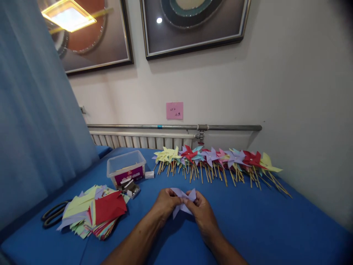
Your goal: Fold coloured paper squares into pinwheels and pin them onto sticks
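Observation:
A purple paper pinwheel (180,208) is held above the blue cover between both my hands. My left hand (167,203) grips it from the left, the thumb pressed at its centre. From the right, my right hand (202,210) pinches the same paper, its thumb meeting the other thumb at the middle. The fingers behind the paper are partly hidden, and I cannot see whether a pin is at the centre. To the left lies a stack of cut coloured paper (110,209), with a red sheet on top.
Scissors (53,213) lie partly under the paper stack. Behind stand a clear plastic tub (125,163), a small open box (131,188) and a small white box (149,175). Finished pinwheels on sticks (211,157) line the back. A blue curtain (41,110) hangs at left; a pipe (234,127) crosses the wall.

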Motion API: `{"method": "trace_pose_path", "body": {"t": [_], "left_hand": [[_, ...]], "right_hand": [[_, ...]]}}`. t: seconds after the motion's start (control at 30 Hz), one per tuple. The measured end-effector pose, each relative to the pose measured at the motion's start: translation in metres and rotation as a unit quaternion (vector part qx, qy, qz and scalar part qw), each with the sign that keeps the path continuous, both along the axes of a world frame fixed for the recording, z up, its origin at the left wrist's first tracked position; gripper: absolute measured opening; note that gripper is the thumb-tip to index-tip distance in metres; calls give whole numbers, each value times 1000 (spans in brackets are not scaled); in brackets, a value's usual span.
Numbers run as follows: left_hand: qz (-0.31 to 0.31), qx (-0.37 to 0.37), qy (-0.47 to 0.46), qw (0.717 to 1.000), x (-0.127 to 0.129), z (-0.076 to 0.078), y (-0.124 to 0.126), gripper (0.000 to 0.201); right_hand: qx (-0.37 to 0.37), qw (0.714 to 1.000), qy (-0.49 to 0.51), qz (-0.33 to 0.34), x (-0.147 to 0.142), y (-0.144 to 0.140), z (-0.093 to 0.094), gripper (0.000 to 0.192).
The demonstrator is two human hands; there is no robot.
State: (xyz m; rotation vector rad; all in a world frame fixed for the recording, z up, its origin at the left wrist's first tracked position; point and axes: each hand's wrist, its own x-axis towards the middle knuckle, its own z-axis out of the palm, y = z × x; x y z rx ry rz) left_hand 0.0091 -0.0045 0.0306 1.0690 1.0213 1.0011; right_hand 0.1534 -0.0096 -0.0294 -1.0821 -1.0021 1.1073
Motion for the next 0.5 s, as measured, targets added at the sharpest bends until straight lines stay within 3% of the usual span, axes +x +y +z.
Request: {"method": "trace_pose_path", "body": {"t": [0.33, 0.5], "left_hand": [[-1, 31, 18, 999, 3, -11, 2, 24], [-8, 47, -15, 999, 2, -13, 5, 23]], "right_hand": [[-8, 1000, -4, -10, 0, 1, 0, 45], [-13, 999, 43, 14, -1, -5, 15, 51]]}}
